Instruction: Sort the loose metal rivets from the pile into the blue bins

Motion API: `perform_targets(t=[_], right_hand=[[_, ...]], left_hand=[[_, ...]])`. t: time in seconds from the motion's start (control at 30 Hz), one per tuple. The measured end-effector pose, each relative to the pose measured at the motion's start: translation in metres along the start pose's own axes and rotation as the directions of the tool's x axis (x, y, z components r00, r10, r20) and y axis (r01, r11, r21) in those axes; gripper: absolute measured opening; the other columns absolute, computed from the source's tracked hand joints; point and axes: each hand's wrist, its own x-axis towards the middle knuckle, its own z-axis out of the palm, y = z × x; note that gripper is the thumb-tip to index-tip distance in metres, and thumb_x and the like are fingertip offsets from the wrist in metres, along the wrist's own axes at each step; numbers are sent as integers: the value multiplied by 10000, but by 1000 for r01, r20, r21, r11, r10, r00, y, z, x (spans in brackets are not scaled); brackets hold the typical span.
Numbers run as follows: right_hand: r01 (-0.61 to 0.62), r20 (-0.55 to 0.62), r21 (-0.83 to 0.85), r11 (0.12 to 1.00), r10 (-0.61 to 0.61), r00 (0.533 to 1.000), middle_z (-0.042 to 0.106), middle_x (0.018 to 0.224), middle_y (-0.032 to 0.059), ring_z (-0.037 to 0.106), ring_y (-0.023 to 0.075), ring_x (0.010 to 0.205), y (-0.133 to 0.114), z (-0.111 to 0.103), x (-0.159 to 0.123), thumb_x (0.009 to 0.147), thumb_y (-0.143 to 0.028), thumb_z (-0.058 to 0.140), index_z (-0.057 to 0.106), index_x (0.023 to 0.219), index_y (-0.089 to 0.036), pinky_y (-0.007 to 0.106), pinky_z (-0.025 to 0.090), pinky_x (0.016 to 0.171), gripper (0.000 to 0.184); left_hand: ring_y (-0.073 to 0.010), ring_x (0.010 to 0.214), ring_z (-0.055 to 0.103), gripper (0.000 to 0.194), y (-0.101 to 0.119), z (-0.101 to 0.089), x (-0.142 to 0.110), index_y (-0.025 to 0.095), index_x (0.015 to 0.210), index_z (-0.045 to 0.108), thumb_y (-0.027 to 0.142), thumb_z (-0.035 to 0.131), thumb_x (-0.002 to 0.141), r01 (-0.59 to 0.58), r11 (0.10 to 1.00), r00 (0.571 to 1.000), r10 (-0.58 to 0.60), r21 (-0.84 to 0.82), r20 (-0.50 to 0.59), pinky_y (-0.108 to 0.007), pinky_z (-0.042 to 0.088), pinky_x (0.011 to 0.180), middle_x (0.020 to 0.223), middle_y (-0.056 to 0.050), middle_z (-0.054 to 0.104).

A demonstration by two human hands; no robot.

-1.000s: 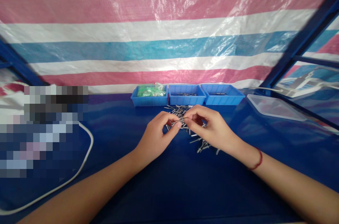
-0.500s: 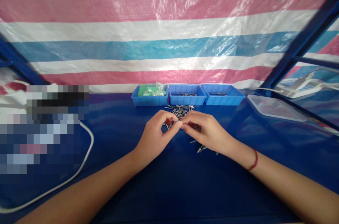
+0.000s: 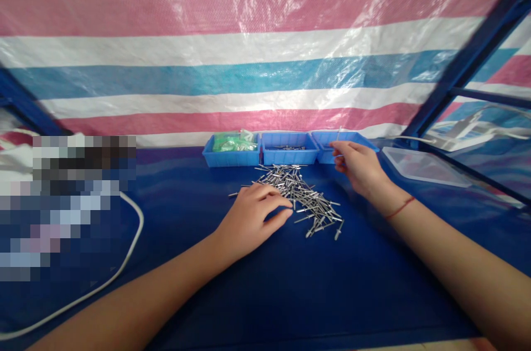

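Hands split: right hand (image 3: 360, 167) now at the rightmost blue bin (image 3: 324, 157), fingers bunched; can't tell if they grip the thin sliver (image 3: 339, 132) just above. Left hand (image 3: 251, 215) half-open, nothing visible held, rivet pile (image 3: 290, 185) beside and beyond its fingers. Two-handed pinch over.

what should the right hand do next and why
Probably let the right hand lower its thin metal pin into the right-hand blue bin: it seems to pinch the pin right by that bin, while the left hand looks empty beside the pile of pins.
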Motion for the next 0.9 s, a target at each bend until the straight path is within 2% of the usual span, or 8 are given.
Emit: perform_targets(t=[0.2,0.33,0.47,0.53,0.6,0.7,0.8,0.9], right_hand=[[-34,-80,23,999,36,996,437,495,-52,271,48,335,-1,-8,12,770,-251,562,558,663,-185,202,220,317,126],[-17,-54,36,999,19,998,438,481,-53,282,49,334,-3,-3,4,796,-250,508,578,735,-160,199,227,333,130],[48,26,-4,999,-48,999,451,487,-48,312,56,366,0,2,-3,769,-284,528,596,740,-148,203,243,359,155],[71,58,-12,997,-70,996,460,498,-44,326,59,383,3,4,-6,754,-304,543,604,734,-148,207,253,372,169],[81,85,-22,997,-79,993,473,514,-38,346,63,403,6,5,-9,743,-319,549,613,731,-148,209,266,385,184],[117,142,-59,991,-108,984,489,536,-27,385,76,442,11,7,-11,740,-352,547,624,726,-150,214,284,408,217],[183,203,-103,978,-160,966,498,548,-23,407,89,472,14,9,-14,743,-363,542,628,721,-155,223,290,428,226],[221,246,-150,964,-181,952,505,554,-22,406,91,476,14,11,-17,754,-359,530,624,712,-154,232,286,442,229]], left_hand=[[-190,926,571,203,5,2,-2,228,929,684,326,508,898,-79,995,992,73,56,99,-345,400,811,945,-30,655],[-201,992,562,276,9,4,0,216,1072,644,358,468,914,-150,985,984,139,89,115,-355,414,869,1062,-53,638],[-238,1178,483,419,26,14,15,257,1250,542,471,431,907,-362,929,915,339,75,216,-383,378,976,1304,-68,531],[-275,1262,413,471,35,22,27,276,1278,518,524,435,886,-424,902,884,393,81,255,-415,346,1015,1382,-74,465],[-289,1252,427,444,39,29,38,271,1243,550,512,444,885,-442,889,870,394,117,296,-443,334,1020,1355,-78,495],[-245,1149,515,332,36,32,48,251,1150,604,418,442,913,-438,879,875,369,189,312,-444,316,1024,1231,-55,591],[-206,1066,550,239,26,26,48,227,1056,633,310,455,920,-435,863,887,360,259,288,-410,318,1007,1087,-27,651],[-205,980,573,193,19,18,44,212,996,643,233,473,908,-426,838,898,344,341,275,-380,387,884,979,-24,668]])
